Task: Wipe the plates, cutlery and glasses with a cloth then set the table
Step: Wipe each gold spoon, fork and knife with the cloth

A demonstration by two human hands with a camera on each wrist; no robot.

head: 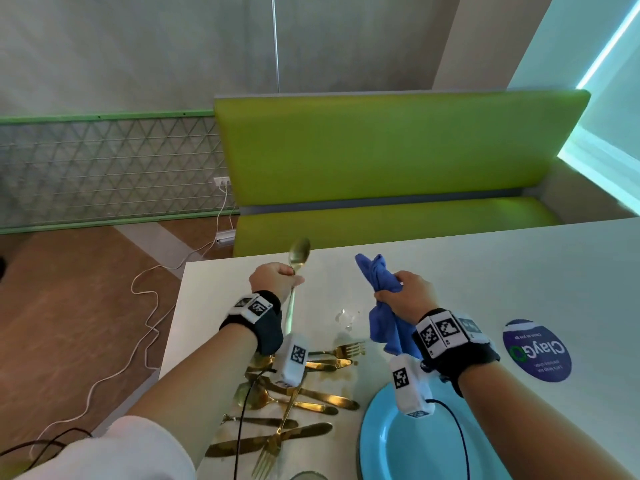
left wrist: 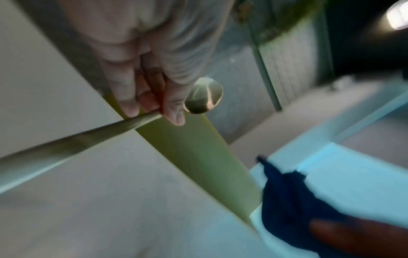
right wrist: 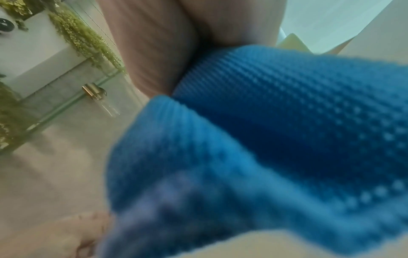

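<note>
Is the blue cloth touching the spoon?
Apart. The head view shows bare white table between the gold spoon and the blue cloth.

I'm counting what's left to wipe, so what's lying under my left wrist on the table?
A loose pile of gold cutlery lies on the white table: forks, knives and a spoon. The wrist camera and forearm cover part of the pile, so an exact count is not possible.

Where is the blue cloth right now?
In the head view the blue cloth is bunched in the right hand, held above the white table, apart from the gold spoon that the left hand holds up.
</note>
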